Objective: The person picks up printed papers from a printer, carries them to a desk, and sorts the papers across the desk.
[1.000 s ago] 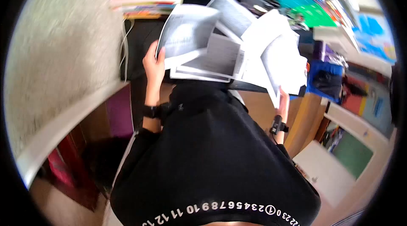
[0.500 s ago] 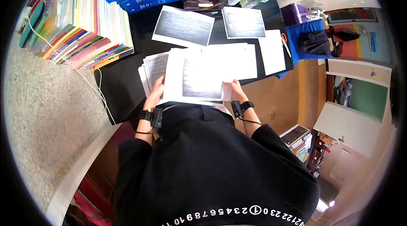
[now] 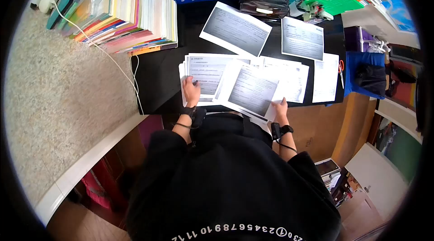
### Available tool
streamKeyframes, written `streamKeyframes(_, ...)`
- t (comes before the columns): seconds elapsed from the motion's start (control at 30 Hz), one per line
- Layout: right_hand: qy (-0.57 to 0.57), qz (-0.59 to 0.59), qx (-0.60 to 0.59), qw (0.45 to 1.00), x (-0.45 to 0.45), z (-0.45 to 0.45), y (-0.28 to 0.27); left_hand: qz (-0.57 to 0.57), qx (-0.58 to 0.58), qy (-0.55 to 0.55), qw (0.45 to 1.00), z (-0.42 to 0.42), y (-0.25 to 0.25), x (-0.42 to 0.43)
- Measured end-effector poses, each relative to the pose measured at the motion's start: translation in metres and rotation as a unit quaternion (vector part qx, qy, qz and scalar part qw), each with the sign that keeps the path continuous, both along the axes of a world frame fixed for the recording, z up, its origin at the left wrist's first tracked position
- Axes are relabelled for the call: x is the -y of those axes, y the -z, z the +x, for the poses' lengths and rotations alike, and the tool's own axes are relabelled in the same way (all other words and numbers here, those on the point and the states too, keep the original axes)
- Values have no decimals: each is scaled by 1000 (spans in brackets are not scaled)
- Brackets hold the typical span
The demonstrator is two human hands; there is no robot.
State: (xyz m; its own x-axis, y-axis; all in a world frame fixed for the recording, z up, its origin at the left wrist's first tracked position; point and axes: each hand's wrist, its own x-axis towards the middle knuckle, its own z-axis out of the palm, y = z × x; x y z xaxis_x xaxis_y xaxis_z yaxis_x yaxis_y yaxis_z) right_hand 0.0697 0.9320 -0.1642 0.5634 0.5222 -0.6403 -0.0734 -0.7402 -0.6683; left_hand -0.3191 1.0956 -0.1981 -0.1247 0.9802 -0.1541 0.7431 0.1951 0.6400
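Note:
My left hand lies on the left edge of a stack of printed sheets, its fingers resting on the top page. Between the thumb and fingers of my right hand is the lower right corner of some printed papers. These papers are tilted and overlap the stack's right side. How many sheets the right hand grips cannot be made out. Behind them, more white printed pages lie on the black desk.
Two printed sheets lie farther back, one on the left and one on the right. Scissors rest beside another sheet. A row of books stands left, a dark pouch behind. A white cable hangs at the left edge.
My left hand has left the papers now in my right hand and moved onto the left stack. Those papers have turned to a slant. The whole view has shifted.

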Motion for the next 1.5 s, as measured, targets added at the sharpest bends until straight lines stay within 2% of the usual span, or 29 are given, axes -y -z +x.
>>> streamKeyframes(0.03,-3,-37,49,998,11,12,22,-32,-36,-13,999,10,-24,-4)
streamKeyframes(0.07,-8,-40,45,998,12,17,20,-29,-42,-46,998,20,-38,-7)
streamKeyframes(0.23,-42,-18,30,998,6,27,3,-58,-52,-142,987,36,-52,-15)
streamKeyframes(0.33,-93,-24,65,993,6,37,11,-57,-59,-111,990,24,-38,-17)
streamKeyframes(0.43,-77,-32,37,996,-6,32,-6,-59,-83,-81,991,10,-22,-21)
streamKeyframes(0.57,-84,-17,46,995,-9,33,-8,-104,-74,-113,985,12,-34,-30)
streamKeyframes(0.67,-82,-11,35,996,-10,33,-14,-90,-82,-113,986,14,-38,-29)
streamKeyframes(0.77,-74,6,31,997,-7,32,-15,-46,-55,-125,990,13,-32,-25)
streamKeyframes(0.87,-67,14,33,997,-6,30,-19,-60,68,-99,991,8,-9,-20)
streamKeyframes(1.0,-68,33,-21,997,-7,29,-27,-61,87,-2,994,9,-16,-15)
streamKeyframes(1.03,-53,38,-46,997,-7,28,-30,-66,133,23,989,11,-26,-13)
streamKeyframes(1.1,-24,51,-100,993,-16,20,-40,-111,184,53,975,-1,22,-2)
streamKeyframes(1.13,-27,41,-110,993,-19,17,-37,-172,194,50,965,-3,28,3)
streamKeyframes(1.27,-87,54,-110,989,-42,1,-21,-251,398,-10,882,4,5,12)
streamKeyframes(1.3,-92,24,-101,990,-52,-9,-23,-276,394,-56,875,14,-26,8)
streamKeyframes(1.37,-136,96,-90,982,-58,-18,16,-331,354,-20,874,16,-50,7)
streamKeyframes(1.4,-150,99,-69,981,-65,-26,23,-321,348,15,881,15,-41,9)
streamKeyframes(1.5,-163,83,-15,983,-78,-51,41,-267,353,-5,896,28,-35,20)
